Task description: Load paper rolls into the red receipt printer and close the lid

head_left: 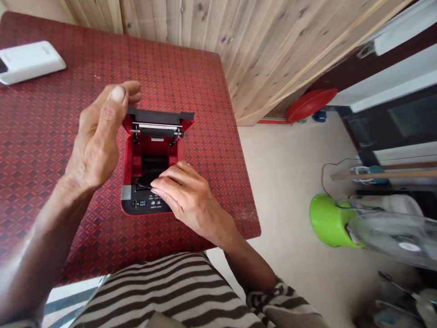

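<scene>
A small red and black printer (150, 155) sits on the red patterned table (68, 150) with its lid (160, 116) swung up and its paper bay showing. My left hand (99, 136) grips the left end of the raised lid between thumb and fingers. My right hand (186, 198) lies on the printer's front edge, its fingers pressed together and reaching into the black bay just above the button panel (146, 203). What the fingertips touch inside is hidden.
A white flat device (29, 61) lies at the table's far left. Wooden panelling (239, 41) stands behind the table. On the floor to the right are a green fan base (329, 221), a red basin (312, 102) and cables.
</scene>
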The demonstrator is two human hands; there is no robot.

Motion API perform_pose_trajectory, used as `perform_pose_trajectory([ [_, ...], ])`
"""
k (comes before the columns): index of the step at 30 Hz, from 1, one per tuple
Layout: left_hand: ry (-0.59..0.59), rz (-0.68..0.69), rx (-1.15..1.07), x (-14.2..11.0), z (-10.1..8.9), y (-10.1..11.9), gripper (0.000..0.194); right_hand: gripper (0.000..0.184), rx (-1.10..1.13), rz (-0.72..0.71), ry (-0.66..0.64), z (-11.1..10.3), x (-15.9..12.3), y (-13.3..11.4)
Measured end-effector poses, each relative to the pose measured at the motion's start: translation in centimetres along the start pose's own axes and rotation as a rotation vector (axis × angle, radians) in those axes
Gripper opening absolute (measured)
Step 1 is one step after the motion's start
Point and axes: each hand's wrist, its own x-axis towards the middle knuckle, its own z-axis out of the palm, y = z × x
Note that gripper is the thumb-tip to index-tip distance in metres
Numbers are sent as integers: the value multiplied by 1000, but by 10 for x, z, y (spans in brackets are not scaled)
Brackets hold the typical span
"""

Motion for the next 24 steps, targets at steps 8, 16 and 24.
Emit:
perform_pose_trajectory([
  [8, 20, 144, -38, -7, -4, 1, 43, 10, -58, -57, 248, 6, -10, -8],
  [16, -30, 116, 89, -59, -4, -18, 65, 14, -183, -61, 318, 13, -19, -14],
  [24, -71, -217, -188, -79, 0, -40, 82, 15, -200, -24, 315, 19, -24, -16],
])
